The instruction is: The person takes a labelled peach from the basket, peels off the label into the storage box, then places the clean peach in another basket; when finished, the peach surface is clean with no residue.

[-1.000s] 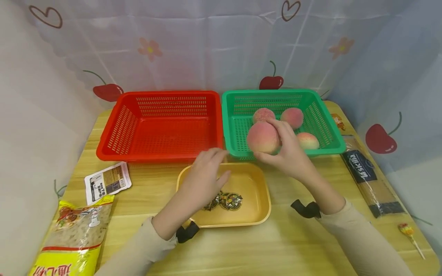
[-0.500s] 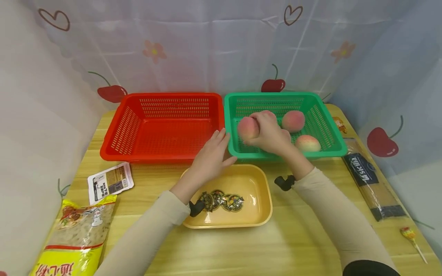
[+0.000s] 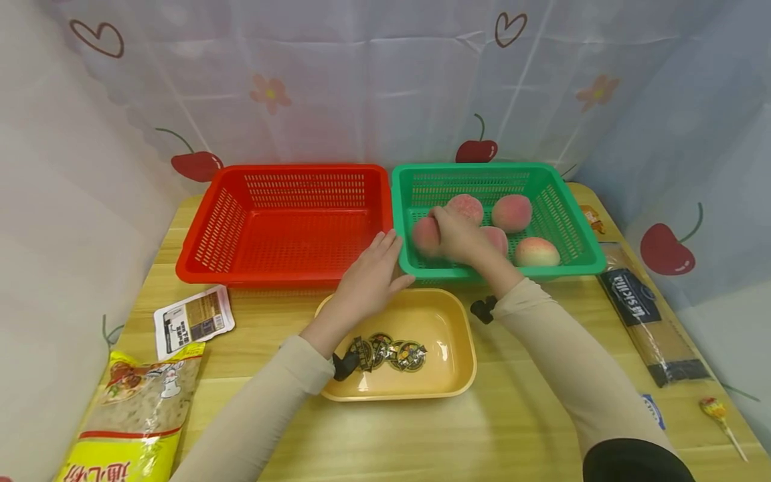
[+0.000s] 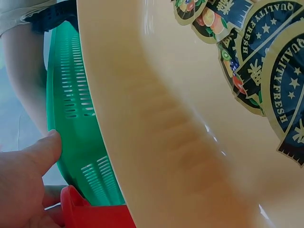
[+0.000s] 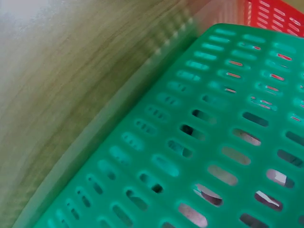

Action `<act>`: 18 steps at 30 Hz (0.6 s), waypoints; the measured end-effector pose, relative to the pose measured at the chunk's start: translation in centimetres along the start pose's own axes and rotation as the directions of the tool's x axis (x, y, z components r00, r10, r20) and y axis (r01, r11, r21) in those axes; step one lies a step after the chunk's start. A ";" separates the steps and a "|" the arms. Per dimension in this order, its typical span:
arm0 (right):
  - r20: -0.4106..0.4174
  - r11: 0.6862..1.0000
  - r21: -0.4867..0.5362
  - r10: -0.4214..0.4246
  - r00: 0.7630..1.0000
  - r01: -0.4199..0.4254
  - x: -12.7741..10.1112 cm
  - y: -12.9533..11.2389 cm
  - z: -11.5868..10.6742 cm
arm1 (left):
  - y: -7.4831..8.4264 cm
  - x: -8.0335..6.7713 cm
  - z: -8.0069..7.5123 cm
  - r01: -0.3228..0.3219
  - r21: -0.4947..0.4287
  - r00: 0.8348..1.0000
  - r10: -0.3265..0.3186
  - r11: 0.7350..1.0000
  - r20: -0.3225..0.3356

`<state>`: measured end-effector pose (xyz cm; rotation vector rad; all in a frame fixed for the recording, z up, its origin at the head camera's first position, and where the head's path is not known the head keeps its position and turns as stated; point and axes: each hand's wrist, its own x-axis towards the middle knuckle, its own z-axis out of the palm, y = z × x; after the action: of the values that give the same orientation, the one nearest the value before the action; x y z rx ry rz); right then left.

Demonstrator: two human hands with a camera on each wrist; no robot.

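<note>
My right hand reaches into the green basket and grips a pink peach low at the basket's near left side. Several more peaches lie in the basket around it. My left hand rests with straight fingers against the near left corner of the green basket, by the red basket. In the left wrist view its thumb touches the green basket wall. The right wrist view shows only the green basket's slotted wall and the tabletop.
A yellow tray with several round stickers sits in front of the baskets. A yellow food bag and a small white packet lie at the left. A spaghetti pack and a lollipop lie at the right.
My right hand carried the peach from above the basket's front rim down into the green basket. My left hand moved from over the yellow tray up to the basket's corner.
</note>
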<state>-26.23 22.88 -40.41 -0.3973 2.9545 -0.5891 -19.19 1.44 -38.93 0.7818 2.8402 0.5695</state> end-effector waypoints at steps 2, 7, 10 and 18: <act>0.006 1.000 -0.006 0.009 1.000 -0.009 0.0 0.1 0.1 | 0.1 0.0 0.0 -0.002 0.010 1.000 0.002 1.000 -0.002; 0.010 0.999 0.031 0.006 1.000 -0.006 -0.3 0.4 0.2 | 0.2 0.2 0.1 -0.004 0.023 1.000 0.004 1.000 0.002; 0.016 0.998 0.056 -0.016 1.000 0.015 -0.6 0.6 0.1 | 0.2 0.3 0.0 -0.005 0.019 1.000 0.005 1.000 0.000; -0.006 0.989 0.136 -0.061 0.998 0.062 -1.6 0.3 -0.5 | 0.2 0.0 -0.5 0.014 0.028 1.000 -0.014 1.000 0.000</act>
<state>-24.82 23.79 -40.01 -0.4757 2.8902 -0.7929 -19.22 1.46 -38.41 0.7656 2.8573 0.5286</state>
